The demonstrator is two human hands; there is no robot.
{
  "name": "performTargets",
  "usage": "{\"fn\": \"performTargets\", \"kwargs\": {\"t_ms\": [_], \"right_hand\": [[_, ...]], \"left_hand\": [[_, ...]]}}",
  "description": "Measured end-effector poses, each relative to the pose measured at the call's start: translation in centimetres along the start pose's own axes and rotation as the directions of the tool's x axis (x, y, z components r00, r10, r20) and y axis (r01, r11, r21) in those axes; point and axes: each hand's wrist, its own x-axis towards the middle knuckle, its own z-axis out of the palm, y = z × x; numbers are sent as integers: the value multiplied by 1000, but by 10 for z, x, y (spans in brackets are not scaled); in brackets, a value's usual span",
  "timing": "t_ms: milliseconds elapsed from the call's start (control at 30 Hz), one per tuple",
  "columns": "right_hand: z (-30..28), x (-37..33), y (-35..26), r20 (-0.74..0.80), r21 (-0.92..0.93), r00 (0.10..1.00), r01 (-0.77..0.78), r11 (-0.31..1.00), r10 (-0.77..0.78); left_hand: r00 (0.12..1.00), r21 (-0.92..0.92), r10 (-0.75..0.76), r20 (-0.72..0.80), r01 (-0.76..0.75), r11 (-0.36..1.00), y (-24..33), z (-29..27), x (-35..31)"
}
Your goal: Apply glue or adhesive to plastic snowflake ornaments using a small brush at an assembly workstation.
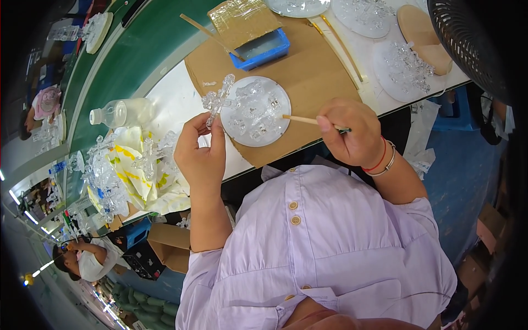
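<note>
My left hand (pixel 201 151) is closed in a pinch round a clear, knobbly plastic piece (pixel 220 100), held up at the left rim of a round white disc (pixel 257 141). Clear, shiny moulded pieces (pixel 250 107) cover much of that disc, which lies on a sheet of brown cardboard (pixel 319 71). In my right hand (pixel 352 132) is a thin wooden stick (pixel 302 119), dark at its near end. Its far tip reaches over the disc's right side; whether it touches the pieces I cannot tell.
Behind the disc stands a blue tub (pixel 275 48) with another stick (pixel 209 36) leaning in it. A clear bottle (pixel 124 113) and heaped clear plastic parts (pixel 104 176) are at left. More decorated discs (pixel 396 91) lie at right, near a dark fan (pixel 473 38). Another person (pixel 93 258) sits far left.
</note>
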Motion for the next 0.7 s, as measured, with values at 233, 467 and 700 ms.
{"fn": "performTargets", "kwargs": {"t_ms": [233, 467, 700], "right_hand": [[0, -3, -2, 16, 3, 1000, -8, 1000, 8], [2, -3, -1, 1, -31, 1000, -1, 1000, 1], [5, -13, -3, -57, -24, 998, -40, 999, 39]], "left_hand": [[999, 16, -5, 34, 4, 1000, 5, -6, -3], [974, -61, 189, 125, -183, 981, 15, -16, 24], [909, -31, 196, 369, -199, 980, 19, -33, 46]]}}
